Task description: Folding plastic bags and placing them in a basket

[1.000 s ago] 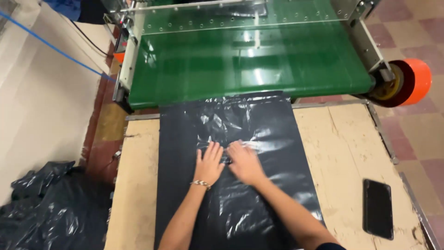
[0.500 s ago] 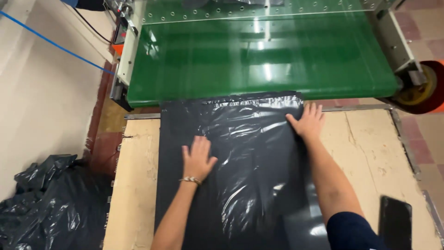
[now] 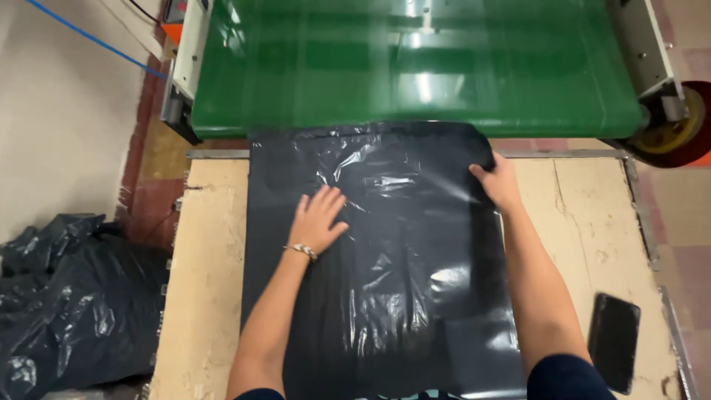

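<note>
A big black plastic bag [image 3: 378, 259] lies flat on a wooden table [image 3: 204, 252], its top edge just at the green belt [image 3: 415, 67] of a machine. The left hand [image 3: 317, 220] rests flat and open on the bag's middle. The right hand [image 3: 498, 181] pinches the bag's top right corner. It looks like the bag is being smoothed and lined up. The corner needs to stay flat and square. A dark phone [image 3: 613, 341] lies at the right, and 1 heap of black bags [image 3: 67, 296] sits at the left.
</note>
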